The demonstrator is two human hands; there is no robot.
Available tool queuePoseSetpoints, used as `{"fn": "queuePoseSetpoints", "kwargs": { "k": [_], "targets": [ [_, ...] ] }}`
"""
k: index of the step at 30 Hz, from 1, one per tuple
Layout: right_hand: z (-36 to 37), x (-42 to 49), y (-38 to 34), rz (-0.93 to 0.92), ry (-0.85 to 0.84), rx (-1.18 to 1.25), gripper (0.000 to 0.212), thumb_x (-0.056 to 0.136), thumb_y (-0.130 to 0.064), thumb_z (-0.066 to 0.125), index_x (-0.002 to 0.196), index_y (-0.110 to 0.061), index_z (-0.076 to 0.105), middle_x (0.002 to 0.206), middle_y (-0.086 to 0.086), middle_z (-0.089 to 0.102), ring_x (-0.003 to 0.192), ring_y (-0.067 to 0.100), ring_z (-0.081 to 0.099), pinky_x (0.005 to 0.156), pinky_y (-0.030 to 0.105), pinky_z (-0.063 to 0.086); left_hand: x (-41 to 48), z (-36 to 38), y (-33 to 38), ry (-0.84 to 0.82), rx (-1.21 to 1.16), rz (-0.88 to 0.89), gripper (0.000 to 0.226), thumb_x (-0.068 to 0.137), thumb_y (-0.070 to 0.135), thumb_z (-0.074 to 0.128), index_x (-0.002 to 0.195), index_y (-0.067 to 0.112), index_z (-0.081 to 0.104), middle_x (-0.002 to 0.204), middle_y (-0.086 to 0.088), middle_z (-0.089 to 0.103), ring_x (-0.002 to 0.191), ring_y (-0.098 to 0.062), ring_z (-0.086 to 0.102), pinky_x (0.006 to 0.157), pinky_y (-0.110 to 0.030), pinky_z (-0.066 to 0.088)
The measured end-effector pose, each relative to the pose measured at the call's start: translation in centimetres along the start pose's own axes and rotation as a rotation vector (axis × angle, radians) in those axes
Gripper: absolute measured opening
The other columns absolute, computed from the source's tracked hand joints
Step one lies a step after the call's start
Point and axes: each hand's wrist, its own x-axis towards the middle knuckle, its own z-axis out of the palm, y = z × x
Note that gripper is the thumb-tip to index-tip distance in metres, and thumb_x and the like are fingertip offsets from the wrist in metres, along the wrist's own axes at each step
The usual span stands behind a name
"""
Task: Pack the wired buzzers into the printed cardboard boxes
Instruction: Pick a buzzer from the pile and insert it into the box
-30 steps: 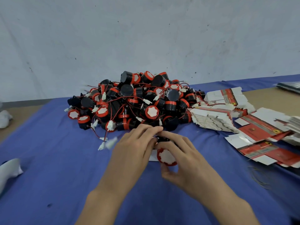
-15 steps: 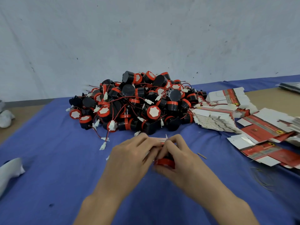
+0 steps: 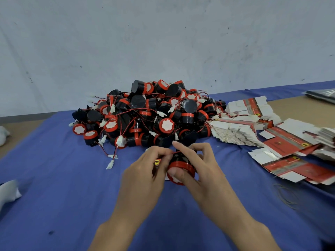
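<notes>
Blue tablecloth, packing work at the near side.
Gripped one buzzer in the right hand, thumb on its white face; pinched its red wire in the left hand, over a printed box mostly hidden beneath. Beyond, heaped buzzers; flattened boxes stacked to the right; grey wall behind.
</notes>
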Motion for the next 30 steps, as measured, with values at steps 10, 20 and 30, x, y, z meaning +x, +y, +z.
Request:
{"fn": "queuePoseSetpoints", "kwargs": {
  "k": [10, 20, 30],
  "targets": [
    [0.6, 0.5, -1.5, 0.145, 0.381, 0.472, 0.025, 0.089, -0.048, 0.060, 0.112, -0.044, 0.066, 0.120, -0.007, 0.049, 0.111, -0.005, 0.058, 0.077, 0.004, 0.048, -0.7, 2.6, 2.2, 0.036, -0.354, -0.163, 0.037, 0.103, 0.011, 0.053, 0.121, 0.041, 0.064, 0.094, 0.014, 0.069, 0.068, 0.007, 0.056, 0.063, -0.006, 0.042],
    [2.8, 1.5, -3.6, 0.290, 0.559, 0.658, 0.024, 0.083, -0.058, 0.060, 0.103, -0.050, 0.068, 0.113, -0.016, 0.052, 0.102, -0.004, 0.065, 0.072, 0.011, 0.054, -1.2, 3.1, 3.3, 0.050, -0.583, -0.349, 0.035, 0.091, 0.054, 0.057, 0.125, 0.049, 0.059, 0.102, 0.005, 0.073, 0.078, -0.004, 0.070, 0.063, -0.025, 0.056],
    [4.6, 2.1, -4.7, 0.306, 0.638, 0.681, 0.028, 0.085, -0.055, 0.058, 0.109, -0.046, 0.066, 0.114, -0.021, 0.052, 0.103, 0.001, 0.066, 0.079, 0.012, 0.053, -2.0, 3.4, 3.5, 0.193, -0.697, -0.385, 0.031, 0.096, 0.047, 0.049, 0.102, 0.021, 0.065, 0.089, 0.004, 0.076, 0.079, -0.010, 0.073, 0.061, -0.016, 0.053]
  ]
}}
